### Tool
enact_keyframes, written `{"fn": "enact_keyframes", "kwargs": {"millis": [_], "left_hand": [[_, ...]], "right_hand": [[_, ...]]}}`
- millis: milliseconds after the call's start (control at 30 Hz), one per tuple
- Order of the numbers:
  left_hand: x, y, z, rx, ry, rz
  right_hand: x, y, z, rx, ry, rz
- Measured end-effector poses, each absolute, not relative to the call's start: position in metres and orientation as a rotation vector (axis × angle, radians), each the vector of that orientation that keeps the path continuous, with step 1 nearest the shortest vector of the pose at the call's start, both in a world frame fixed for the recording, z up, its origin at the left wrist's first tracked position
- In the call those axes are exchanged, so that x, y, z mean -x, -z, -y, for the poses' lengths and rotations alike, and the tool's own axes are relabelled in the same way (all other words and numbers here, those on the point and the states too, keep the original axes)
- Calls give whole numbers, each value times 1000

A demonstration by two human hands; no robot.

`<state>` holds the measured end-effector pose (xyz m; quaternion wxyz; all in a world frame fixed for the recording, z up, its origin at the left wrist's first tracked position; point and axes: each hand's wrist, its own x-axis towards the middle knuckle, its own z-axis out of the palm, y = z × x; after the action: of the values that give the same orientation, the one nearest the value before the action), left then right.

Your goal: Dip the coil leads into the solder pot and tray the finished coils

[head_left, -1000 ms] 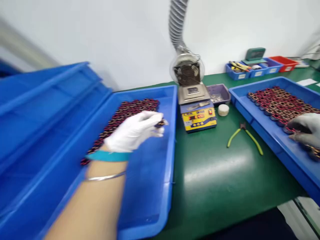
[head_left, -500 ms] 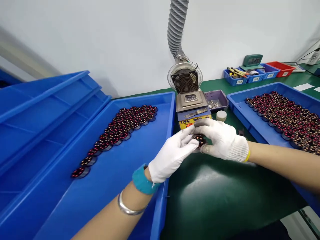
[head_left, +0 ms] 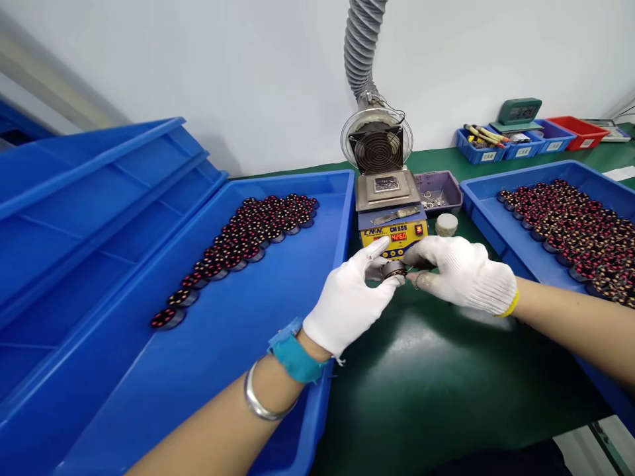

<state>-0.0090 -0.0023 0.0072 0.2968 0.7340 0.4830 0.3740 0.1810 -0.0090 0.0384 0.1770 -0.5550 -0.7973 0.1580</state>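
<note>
My left hand [head_left: 350,301], in a white glove, grips a small round dark part [head_left: 394,269] with a grey side wall between thumb and fingers. Close on its right, my gloved right hand [head_left: 454,271] is closed, its fingertips darkened. Something dark shows between its thumb and fingers, too covered to name, and a thin wire-like loop sits at the fingertips. Both hands are just in front of a yellow solder pot [head_left: 394,238] with a lit red display. A flat metal scraper [head_left: 395,215] lies on its front ledge.
Similar round parts [head_left: 248,231] stand in rows in the left blue tray [head_left: 238,370]; many more fill the right blue tray [head_left: 476,192]. A purple bin [head_left: 439,188] and a white round container [head_left: 446,225] flank the pot. Stacked blue trays [head_left: 99,178] lean at left; an exhaust hose [head_left: 364,53] hangs above.
My hands have drawn slightly apart, the right one moving right. The round part is now tilted with its grey side showing. The view has shifted a little, uncovering the pot's display.
</note>
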Motion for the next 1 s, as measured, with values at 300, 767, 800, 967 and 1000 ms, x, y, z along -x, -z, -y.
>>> {"fn": "enact_keyframes", "kwargs": {"millis": [300, 767, 800, 967, 1000], "left_hand": [[13, 6, 1, -2477, -1110, -1196], [10, -5, 5, -2513, -957, -1195], [11, -6, 5, -2502, -914, -1258], [18, -22, 1, -2352, -502, -1427], [19, -26, 1, -2295, -483, -1450]], "right_hand": [[-179, -39, 12, 1547, -517, 2212], [-180, -41, 13, 1503, -453, 2219], [-180, -41, 14, 1505, -419, 2226], [-182, -39, 11, 1564, -508, 2127], [-182, -38, 9, 1564, -600, 2081]]}}
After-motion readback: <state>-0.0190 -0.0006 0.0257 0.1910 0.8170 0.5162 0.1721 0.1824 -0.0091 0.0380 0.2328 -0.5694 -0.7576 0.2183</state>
